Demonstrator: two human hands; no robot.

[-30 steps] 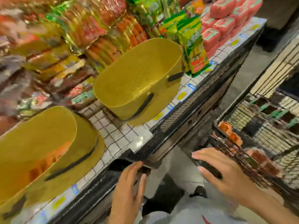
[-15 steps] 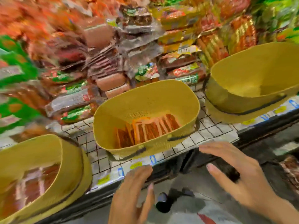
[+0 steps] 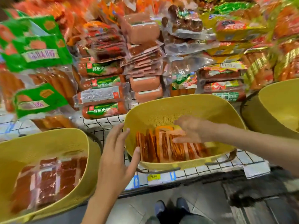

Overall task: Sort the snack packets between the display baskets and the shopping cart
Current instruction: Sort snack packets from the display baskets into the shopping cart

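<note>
**Snack packets (image 3: 163,147) in middle basket, both hands at it**

Middle basket (image 3: 182,104): yellow, perforated, standing on the wire shelf (image 3: 103,125). It holds a row of orange-red packets set on edge, filling its floor from the left wall towards the right.

Left of it: a second yellow basket (image 3: 48,139) with flat dark-red packs (image 3: 48,180) lying in it.
Right of it: a third yellow basket (image 3: 278,101), cut off by the frame edge; contents not visible.
Behind it: stacked sausage packs (image 3: 100,88).
Below its front wall: a yellow price tag (image 3: 153,177) on the shelf edge.

Left hand (image 3: 116,157): fingers straight, lying flat against the middle basket's outer left wall, thumb on the front-left wall. It holds nothing.

Right hand (image 3: 191,130): inside the middle basket, on top of the packet row. Motion blur; cannot tell whether it grips a packet.
</note>
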